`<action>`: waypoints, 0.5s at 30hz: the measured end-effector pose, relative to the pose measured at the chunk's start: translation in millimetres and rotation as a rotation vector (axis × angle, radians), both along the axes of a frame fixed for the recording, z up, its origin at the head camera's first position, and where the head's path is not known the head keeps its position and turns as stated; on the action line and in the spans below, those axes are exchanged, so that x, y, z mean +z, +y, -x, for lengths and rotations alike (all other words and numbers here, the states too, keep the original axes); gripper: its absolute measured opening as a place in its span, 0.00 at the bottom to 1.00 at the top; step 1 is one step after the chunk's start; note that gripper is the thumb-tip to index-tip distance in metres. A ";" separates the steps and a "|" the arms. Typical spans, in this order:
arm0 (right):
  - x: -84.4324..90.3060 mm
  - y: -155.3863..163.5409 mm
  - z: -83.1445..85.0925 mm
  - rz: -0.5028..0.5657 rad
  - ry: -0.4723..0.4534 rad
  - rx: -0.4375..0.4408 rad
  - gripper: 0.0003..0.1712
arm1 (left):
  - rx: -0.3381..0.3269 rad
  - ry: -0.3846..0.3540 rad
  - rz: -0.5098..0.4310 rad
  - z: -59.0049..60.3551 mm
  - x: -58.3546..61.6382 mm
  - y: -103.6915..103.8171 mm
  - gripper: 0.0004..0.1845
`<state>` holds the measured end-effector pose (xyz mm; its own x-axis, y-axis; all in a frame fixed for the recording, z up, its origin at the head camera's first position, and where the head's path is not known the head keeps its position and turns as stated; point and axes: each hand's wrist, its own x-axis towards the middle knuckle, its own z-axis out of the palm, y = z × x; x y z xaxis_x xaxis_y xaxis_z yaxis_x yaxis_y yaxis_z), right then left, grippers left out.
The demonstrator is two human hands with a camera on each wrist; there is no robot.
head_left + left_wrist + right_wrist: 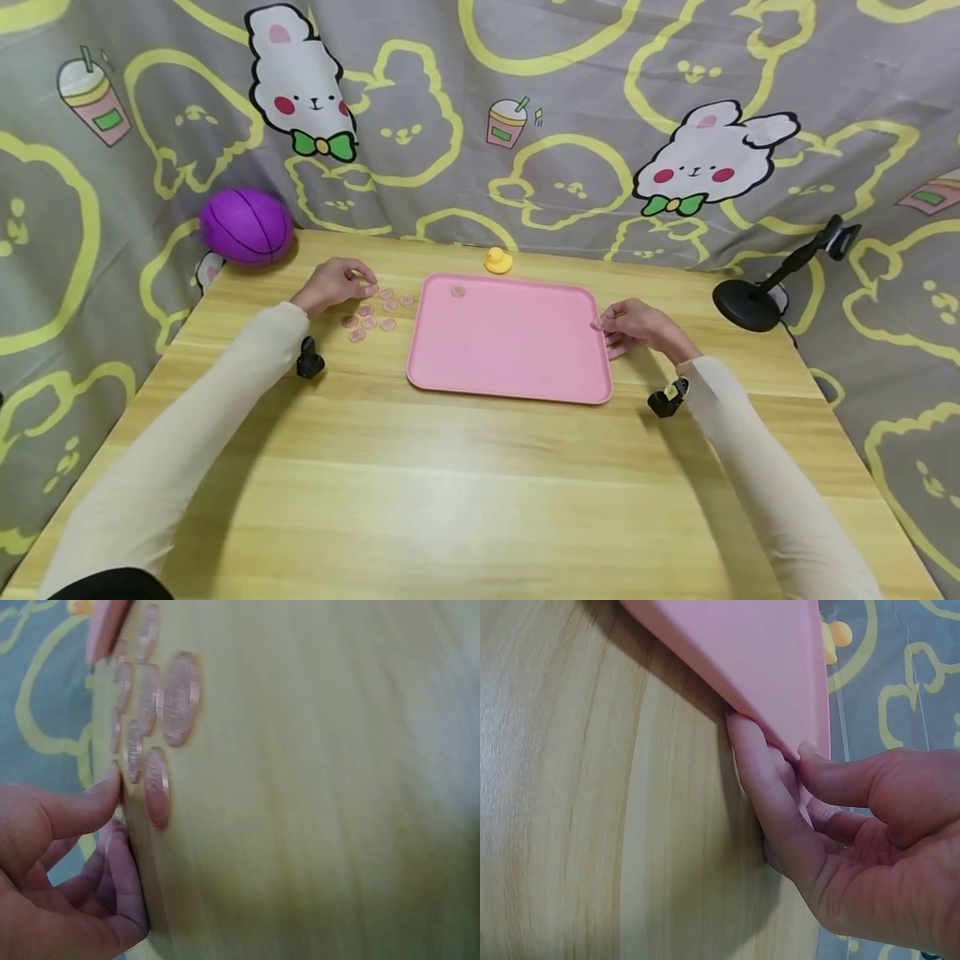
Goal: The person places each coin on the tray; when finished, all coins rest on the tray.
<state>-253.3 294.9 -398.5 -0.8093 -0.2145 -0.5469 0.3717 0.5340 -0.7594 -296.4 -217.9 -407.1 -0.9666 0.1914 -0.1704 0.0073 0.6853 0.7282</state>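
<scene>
Left hand [333, 283], fingers curled, touches the pink coins [371, 312] at the tray's [510, 367] ten o'clock, holding none I can see. Right hand [637, 327] pinches the tray's three o'clock edge; best hold it steady, lift one coin cleanly.

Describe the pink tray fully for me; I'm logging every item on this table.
The pink tray is a flat rectangle with rounded corners and a low raised rim, matte and plastic-looking. It lies near the middle of the wooden table, a small yellow duck just beyond its far edge. One pinkish disc lies inside near its far left corner. The right hand pinches its right rim, thumb above and fingers underneath.
</scene>
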 end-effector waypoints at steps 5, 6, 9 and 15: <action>2.3 0.9 1.7 0.015 0.007 0.013 0.11 | 0.015 0.043 0.031 -0.1 0.8 1.0 0.11; 2.4 0.7 1.4 0.014 0.006 0.012 0.11 | 0.016 0.046 0.036 -0.6 0.8 0.8 0.11; 1.1 -0.6 0.6 0.009 0.001 0.000 0.10 | 0.018 0.047 0.050 -1.2 -0.6 -0.9 0.11; -2.0 -3.8 -1.1 0.004 0.006 -0.035 0.11 | 0.073 0.061 0.040 -2.8 -0.9 -5.4 0.13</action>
